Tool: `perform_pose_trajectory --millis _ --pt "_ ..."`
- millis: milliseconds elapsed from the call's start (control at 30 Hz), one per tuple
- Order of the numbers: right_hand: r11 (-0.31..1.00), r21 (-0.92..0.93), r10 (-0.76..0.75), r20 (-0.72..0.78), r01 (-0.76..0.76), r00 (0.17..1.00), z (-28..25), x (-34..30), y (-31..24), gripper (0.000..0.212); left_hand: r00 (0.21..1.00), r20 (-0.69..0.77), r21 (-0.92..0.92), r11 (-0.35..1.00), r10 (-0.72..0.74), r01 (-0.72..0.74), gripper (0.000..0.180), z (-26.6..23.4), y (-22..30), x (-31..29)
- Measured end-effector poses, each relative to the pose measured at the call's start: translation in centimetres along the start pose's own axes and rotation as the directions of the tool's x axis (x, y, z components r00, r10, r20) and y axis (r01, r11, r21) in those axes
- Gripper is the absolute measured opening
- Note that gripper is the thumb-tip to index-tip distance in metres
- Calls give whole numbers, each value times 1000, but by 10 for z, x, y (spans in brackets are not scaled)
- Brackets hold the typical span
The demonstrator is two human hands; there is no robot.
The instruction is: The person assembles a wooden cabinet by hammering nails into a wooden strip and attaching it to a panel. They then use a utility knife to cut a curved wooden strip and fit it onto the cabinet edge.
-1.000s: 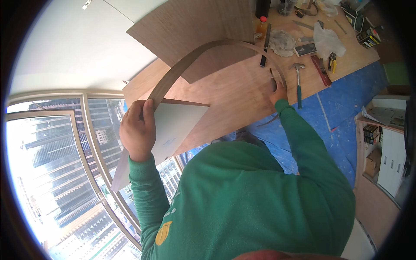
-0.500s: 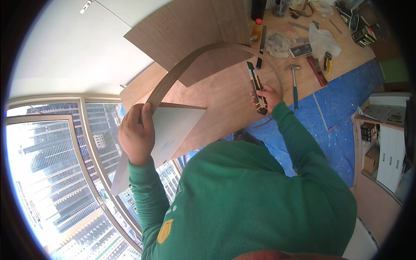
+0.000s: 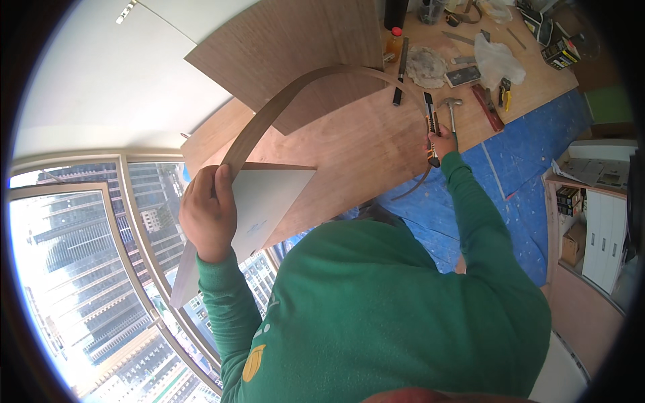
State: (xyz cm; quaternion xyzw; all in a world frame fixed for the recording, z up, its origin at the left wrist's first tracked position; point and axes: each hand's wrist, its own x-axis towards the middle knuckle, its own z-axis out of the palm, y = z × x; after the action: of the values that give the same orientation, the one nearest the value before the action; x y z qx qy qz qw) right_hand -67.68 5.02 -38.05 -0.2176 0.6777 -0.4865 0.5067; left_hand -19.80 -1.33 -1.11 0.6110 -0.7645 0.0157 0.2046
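Observation:
My left hand is closed on a long wood-grain edge-banding strip, pinching it between thumb and fingers. From there the strip arches over the workbench and curls down past my right hand, its far end dangling near the blue sheet. My right hand grips an orange and black utility knife, held upright, its tip pointing away from me. Knife and strip overlap in view; whether they touch I cannot tell. Beside my left hand lies a board with a white face and a brown edge.
On the wooden bench stands a large wood-grain panel. A hammer, a red-handled tool, yellow pliers, a plastic bag and a bottle lie or stand at the right. Blue sheeting covers the floor; windows are at left.
My right hand has moved right and slightly forward with the utility knife, which now stands more upright, near the hammer. My left hand keeps its hold on the strip, almost unmoved.

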Motion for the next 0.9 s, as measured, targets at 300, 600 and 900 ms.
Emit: perform_pose_trajectory --millis 300,600,900 --pt "634 -772 -281 -294 -54 914 -76 60 65 58 999 -24 -21 999 37 -37 24 1 2 2" --pt "626 -751 -25 -290 -211 957 -65 66 53 46 998 -19 -35 997 61 -61 25 -11 9 7" --pt "456 -889 -436 -190 34 880 -3 32 3 37 999 -44 -66 998 14 -17 30 -13 -4 0"
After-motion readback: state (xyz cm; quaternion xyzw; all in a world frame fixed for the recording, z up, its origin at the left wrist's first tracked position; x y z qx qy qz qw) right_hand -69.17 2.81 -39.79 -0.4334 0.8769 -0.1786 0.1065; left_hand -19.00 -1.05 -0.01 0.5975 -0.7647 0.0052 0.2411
